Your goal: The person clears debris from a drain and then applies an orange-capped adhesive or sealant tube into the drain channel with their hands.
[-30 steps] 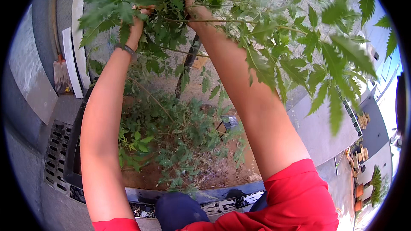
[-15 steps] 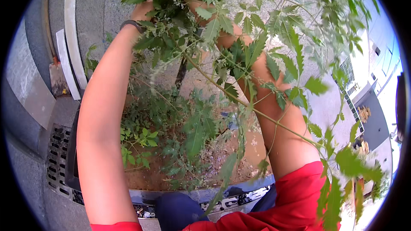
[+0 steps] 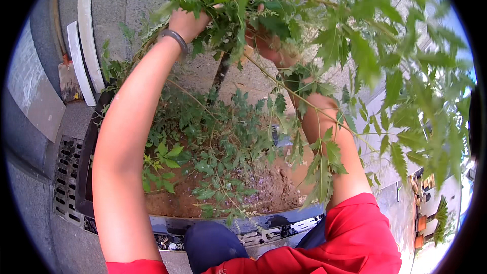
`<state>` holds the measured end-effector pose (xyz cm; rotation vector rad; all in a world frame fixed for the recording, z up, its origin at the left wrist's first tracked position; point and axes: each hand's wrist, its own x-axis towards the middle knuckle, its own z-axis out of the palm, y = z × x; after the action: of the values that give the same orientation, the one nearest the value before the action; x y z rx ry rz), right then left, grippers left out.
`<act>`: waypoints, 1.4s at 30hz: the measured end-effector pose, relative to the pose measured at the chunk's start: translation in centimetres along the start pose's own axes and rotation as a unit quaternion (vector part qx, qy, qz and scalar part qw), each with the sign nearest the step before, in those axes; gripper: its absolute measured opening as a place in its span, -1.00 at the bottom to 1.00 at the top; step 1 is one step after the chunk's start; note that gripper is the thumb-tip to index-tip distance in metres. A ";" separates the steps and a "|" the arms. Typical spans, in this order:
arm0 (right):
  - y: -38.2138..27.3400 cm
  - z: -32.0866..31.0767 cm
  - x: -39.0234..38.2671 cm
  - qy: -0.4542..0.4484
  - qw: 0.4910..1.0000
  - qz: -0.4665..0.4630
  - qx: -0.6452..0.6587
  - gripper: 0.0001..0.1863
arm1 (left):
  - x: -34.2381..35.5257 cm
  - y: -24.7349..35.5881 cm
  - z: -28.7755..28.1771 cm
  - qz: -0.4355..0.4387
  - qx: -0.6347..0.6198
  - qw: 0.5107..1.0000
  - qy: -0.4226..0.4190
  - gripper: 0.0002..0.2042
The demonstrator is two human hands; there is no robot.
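Note:
At the upper middle, my left hand (image 3: 190, 23) is closed around a bunch of leafy green branches (image 3: 223, 5); leaves cover its fingertips. A dark band circles that wrist. Just to its right, my right hand (image 3: 266, 43) reaches in among the same branches with fingers curled, partly hidden by leaves. A long thin stem (image 3: 284, 83) crosses in front of my right forearm. Below my hands a dark, mottled upright stem or stake (image 3: 220, 73) rises from the plant. The plant's lower foliage (image 3: 213, 137) spreads over a planter (image 3: 203, 223) of brown soil (image 3: 276, 187).
Slotted drain grating (image 3: 68, 177) lies left of the planter. Two pale strips (image 3: 91, 30) and a flat-bladed tool (image 3: 71, 81) with a long handle are at the far left. Loose leafy branches (image 3: 395, 71) hang across the right side. Pots (image 3: 420, 231) stand at the lower right.
My left hand has shifted a little right and down, and its wrist now shows more clearly. The branches have swung, with more leaves spread to the upper right and fewer at the lower right.

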<state>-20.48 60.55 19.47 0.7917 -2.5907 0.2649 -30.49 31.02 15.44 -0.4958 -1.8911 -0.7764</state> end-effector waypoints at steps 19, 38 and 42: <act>-2.9 7.8 -1.6 0.179 0.529 0.344 0.755 -0.02 | -11.2 9.2 -0.5 0.018 0.123 0.991 -0.051 -0.16; -2.6 8.9 -23.8 -0.351 0.663 0.344 0.564 -0.34 | -31.4 20.6 -6.6 -0.135 -0.315 0.897 -0.279 -0.86; -4.2 7.9 -34.2 -0.329 0.612 0.477 0.538 -0.50 | -37.1 19.7 -4.0 -0.196 -0.427 0.749 -0.468 -0.89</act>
<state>4.96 71.55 -2.42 -0.5366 -3.0549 2.3903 0.44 42.15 -11.09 -1.2537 -2.4950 -1.9916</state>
